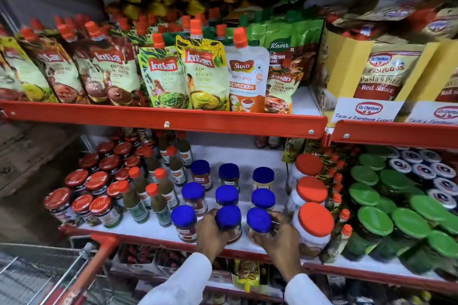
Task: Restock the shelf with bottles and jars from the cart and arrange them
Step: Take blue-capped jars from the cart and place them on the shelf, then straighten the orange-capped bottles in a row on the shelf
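The left hand (210,233) is curled around the front middle blue-lidded jar (229,221), fingers wrapped on its left side and front. The right hand (278,235) grips the front right blue-lidded jar (259,224) the same way, with fingertips pressed on its right side. Both jars stand upright at the front edge of the white lower shelf (247,153), just beside each other. Both arms wear white sleeves (183,280).

These 2 jars are the front of a block of 9 blue-lidded jars set in 3 rows of 3. The front left jar (184,223) stands free, just beside the left hand.

To the right of the block stand 3 bigger jars with orange lids (316,220), one behind the other, the nearest just beside the right hand. Farther right are jars with green lids (375,224). To the left are thin bottles with orange caps (158,202), and past them jars with red lids (81,204).

On the upper shelf, behind a red rail (163,119), sauce pouches (205,74) with orange spouts stand in a row. At the lower left the wire cart (37,277) with its red handle sits near the shelf.
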